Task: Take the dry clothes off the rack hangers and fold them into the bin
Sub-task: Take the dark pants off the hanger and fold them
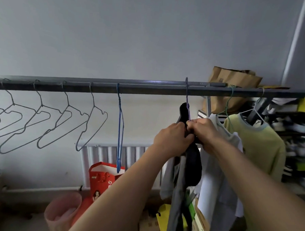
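Rack rail [149, 90]: both hands' fingers [188, 137] hidden in dark garment [193, 163].

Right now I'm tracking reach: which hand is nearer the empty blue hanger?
Left. The left hand is just right of the blue hanger; the right hand lies farther right, beyond it.

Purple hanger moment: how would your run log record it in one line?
stage: unhanging | left hand: grips dark garment | right hand: grips it at purple hanger | rail: hanger hooked
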The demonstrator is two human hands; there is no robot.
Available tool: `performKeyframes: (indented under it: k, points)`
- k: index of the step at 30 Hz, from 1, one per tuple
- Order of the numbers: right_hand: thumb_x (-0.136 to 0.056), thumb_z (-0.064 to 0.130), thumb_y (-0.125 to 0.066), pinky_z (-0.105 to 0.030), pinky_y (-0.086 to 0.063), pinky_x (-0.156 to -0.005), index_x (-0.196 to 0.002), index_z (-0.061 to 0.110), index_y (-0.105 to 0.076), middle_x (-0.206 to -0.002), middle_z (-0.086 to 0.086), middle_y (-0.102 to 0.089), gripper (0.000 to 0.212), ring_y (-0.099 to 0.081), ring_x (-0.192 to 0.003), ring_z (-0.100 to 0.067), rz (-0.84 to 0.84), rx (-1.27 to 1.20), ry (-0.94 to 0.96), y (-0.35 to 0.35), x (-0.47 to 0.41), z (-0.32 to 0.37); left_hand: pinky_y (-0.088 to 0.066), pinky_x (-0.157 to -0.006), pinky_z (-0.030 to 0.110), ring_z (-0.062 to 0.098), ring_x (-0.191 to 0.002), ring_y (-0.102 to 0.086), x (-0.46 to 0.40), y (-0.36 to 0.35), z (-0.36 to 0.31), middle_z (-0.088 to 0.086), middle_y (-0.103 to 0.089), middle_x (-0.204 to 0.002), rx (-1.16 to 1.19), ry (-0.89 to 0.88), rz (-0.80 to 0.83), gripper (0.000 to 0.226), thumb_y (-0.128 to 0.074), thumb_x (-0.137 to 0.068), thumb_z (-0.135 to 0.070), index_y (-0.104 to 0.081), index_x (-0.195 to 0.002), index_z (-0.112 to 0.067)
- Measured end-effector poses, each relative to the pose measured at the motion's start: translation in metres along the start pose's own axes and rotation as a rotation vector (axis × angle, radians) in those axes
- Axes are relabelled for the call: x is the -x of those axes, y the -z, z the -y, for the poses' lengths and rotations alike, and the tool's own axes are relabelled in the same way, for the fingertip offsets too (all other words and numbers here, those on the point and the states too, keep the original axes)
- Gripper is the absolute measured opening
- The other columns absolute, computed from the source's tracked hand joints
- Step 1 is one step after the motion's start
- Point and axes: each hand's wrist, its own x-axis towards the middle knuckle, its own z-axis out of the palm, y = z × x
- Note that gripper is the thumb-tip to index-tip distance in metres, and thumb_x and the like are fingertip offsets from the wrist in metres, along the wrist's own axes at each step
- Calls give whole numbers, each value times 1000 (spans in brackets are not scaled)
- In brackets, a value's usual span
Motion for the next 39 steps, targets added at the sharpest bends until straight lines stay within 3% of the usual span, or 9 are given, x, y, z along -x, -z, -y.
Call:
performKeyframes:
  k: [4, 11, 15, 17, 21, 25, 29, 34, 39]
  points:
    - [-91, 6, -50, -19, -34, -40, -66, 8, -54, -53, -5, -47, 25, -43, -47, -15, -3, -50, 91, -3, 2, 13, -33, -64, 32, 25, -79, -48, 18, 16, -11, -1, -53, -87, -116, -24, -140, 14, -53, -92, -36, -49, -92, -22]
    - [-92, 8, -49, -26, -26, -50, -56, 10, -49, -51, -6, -41, 36, -32, -45, -17, -30, -42, 147, 0, 13, 20, -32, -57, 32, 23, -71, -53, 78, 22, -13, -3, -52, -68, -104, -132, -132, 24, -62, -87, -45, -53, -76, -26]
    - [-92, 3, -44, -24, -20, -47, -68, 12, -49, -56, -3, -36, 26, -27, -44, -14, 2, -126, 120, -7, 23, 29, -43, -61, 35, 28, -75, -57, 104, 21, -15, 2, -62, -75, -176, -221, -106, 33, -59, -87, -52, -57, -74, -22]
    - [-92, 0, -41, -19, -16, -40, -68, 10, -51, -55, -2, -32, 27, -24, -41, -10, 25, -166, 87, -10, 30, 36, -40, -60, 34, 29, -75, -57, 112, 23, -15, 2, -62, -76, -204, -237, -119, 36, -58, -87, -54, -53, -71, -22]
    - [-90, -2, -42, -18, -20, -33, -73, 3, -52, -52, -3, -33, 21, -25, -36, -9, 122, -178, 51, -15, 47, 53, -40, -62, 33, 26, -75, -58, 122, 29, -6, 0, -58, -72, -187, -184, -126, 35, -57, -88, -57, -64, -81, -24]
    - [-88, -1, -39, -13, -18, -32, -70, 4, -50, -43, 0, -33, 21, -23, -29, -8, 139, -142, 13, -18, 52, 64, -41, -60, 33, 23, -66, -51, 129, 38, 0, -1, -47, -60, -157, -226, -130, 41, -57, -88, -59, -48, -66, -25]
    - [-87, -2, -33, -11, -16, -33, -69, 6, -48, -42, 2, -32, 24, -20, -27, -7, 143, -216, -78, -23, 55, 66, -48, -64, 35, 22, -69, -56, 140, 38, 5, -3, -58, -72, -174, -321, -88, 41, -55, -89, -61, -46, -67, -27]
    - [-91, 5, -30, -12, -16, -31, -70, 13, -43, -38, 6, -32, 25, -22, -26, -6, 293, -287, -163, -20, 66, 79, -50, -71, 39, 21, -79, -56, 138, 25, 33, -3, -53, -84, -155, -174, -64, 39, -55, -91, -53, -61, -77, -17]
    - [-99, 15, -31, -13, -13, -30, -80, 11, -44, -36, 6, -28, 23, -21, -23, -5, 505, -120, -155, 7, 83, 101, -49, -73, 37, 23, -83, -56, 131, 18, 62, -1, -52, -94, 31, 22, -202, 30, -58, -81, -41, -53, -68, -15]
